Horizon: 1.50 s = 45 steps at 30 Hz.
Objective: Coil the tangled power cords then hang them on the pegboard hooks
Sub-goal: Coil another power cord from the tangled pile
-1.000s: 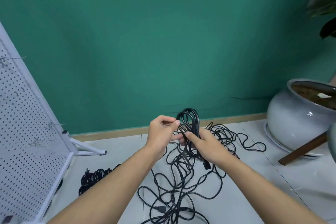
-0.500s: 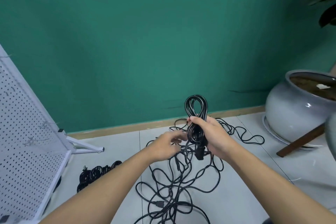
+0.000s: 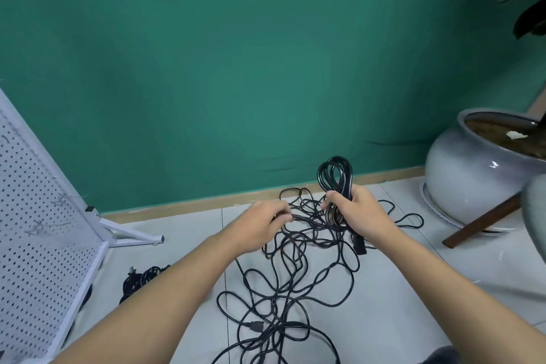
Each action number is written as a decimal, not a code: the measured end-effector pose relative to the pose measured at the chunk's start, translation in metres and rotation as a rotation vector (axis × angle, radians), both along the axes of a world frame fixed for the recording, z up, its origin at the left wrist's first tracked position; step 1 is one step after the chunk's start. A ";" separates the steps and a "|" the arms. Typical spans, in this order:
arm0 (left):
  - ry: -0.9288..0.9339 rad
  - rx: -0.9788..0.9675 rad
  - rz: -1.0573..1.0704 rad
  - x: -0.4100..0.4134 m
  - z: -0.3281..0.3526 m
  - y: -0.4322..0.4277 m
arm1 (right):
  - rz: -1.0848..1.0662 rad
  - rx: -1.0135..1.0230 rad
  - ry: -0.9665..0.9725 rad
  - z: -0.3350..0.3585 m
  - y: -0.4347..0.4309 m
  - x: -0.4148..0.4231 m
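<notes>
One coil (image 3: 335, 174) is part-built, so you are in the coiling step, not yet the hanging. Your right hand (image 3: 359, 216) is clenched round its waist. The finished loops stand up above your fist as a narrow, glossy oval, and a blocky moulded connector (image 3: 359, 244) dangles below it. Your left hand (image 3: 260, 226) has its fingers curled in a pinch on a loose strand (image 3: 307, 219) that runs across towards the coil. Both hands hang over the far part of the floor (image 3: 399, 289), near its edge along the baseboard.

Below them lies the tangle (image 3: 295, 289): thin, round, black, rubbery-looking cord in slack overlapping loops. It spreads from the floor's far edge towards the near one, with a flat plug (image 3: 255, 326) caught in it low down.

By my reading, your next move is to draw that strand clear and lay it as another loop into your right fist. It calls for a slack, sliding pull, since the crossings could snag and drag the whole heap along.

A bundle (image 3: 141, 278) of black cord lies at the floor's left edge, beside the foot of the white perforated metal pegboard (image 3: 35, 230). The board's thin wire hooks (image 3: 63, 199) look bare. The floor tiles are pale and smooth.
</notes>
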<state>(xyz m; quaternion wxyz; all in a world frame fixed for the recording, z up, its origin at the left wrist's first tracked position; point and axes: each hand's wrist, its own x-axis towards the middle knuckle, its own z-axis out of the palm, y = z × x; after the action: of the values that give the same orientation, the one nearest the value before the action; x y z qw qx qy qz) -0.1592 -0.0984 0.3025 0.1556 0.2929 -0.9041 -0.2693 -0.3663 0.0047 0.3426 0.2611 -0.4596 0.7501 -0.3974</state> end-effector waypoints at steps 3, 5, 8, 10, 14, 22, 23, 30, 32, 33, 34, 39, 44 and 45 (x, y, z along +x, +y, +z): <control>0.107 -0.144 -0.055 -0.004 0.013 0.002 | 0.076 0.081 0.058 0.001 0.000 0.000; 0.194 -0.210 -0.062 -0.005 0.018 0.002 | 0.165 0.112 -0.017 0.004 0.002 0.004; 0.305 -0.249 -0.020 -0.001 0.023 -0.001 | 0.298 0.144 -0.108 0.008 0.006 0.014; 0.343 -0.265 -0.008 0.000 0.026 -0.001 | 0.375 0.177 -0.119 0.012 0.009 0.021; 0.379 -0.264 -0.026 -0.002 0.030 0.004 | 0.493 0.227 -0.208 0.017 0.011 0.031; 0.383 -0.473 0.063 -0.006 0.035 0.010 | 0.484 0.245 -0.115 0.017 0.011 0.038; 0.383 -0.443 0.090 -0.007 0.037 0.010 | 0.464 0.235 -0.111 0.015 0.009 0.037; 0.320 0.068 0.148 0.014 0.025 -0.007 | 0.391 0.195 -0.172 0.009 0.009 0.020; 0.331 0.123 0.196 0.015 0.024 -0.005 | 0.392 0.165 -0.162 0.009 0.010 0.021; 0.367 0.164 0.232 0.014 0.027 -0.004 | 0.385 0.144 -0.154 0.008 0.010 0.021; 0.417 0.213 0.270 0.012 0.030 -0.004 | 0.373 0.122 -0.146 0.008 0.009 0.021; 0.665 0.460 0.415 -0.001 0.051 0.006 | 0.256 -0.031 0.031 -0.007 -0.001 0.028; 0.736 0.619 0.497 -0.006 0.057 0.010 | 0.307 -0.029 0.030 -0.012 -0.008 0.036; 0.739 0.634 0.505 -0.005 0.057 0.010 | 0.318 -0.014 0.020 -0.013 -0.009 0.035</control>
<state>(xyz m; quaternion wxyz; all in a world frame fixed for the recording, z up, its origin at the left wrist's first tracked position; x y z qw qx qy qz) -0.1647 -0.0883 0.3591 0.4268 0.4192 -0.5652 -0.5680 -0.3309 -0.0039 0.3296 0.3100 -0.5783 0.6677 -0.3517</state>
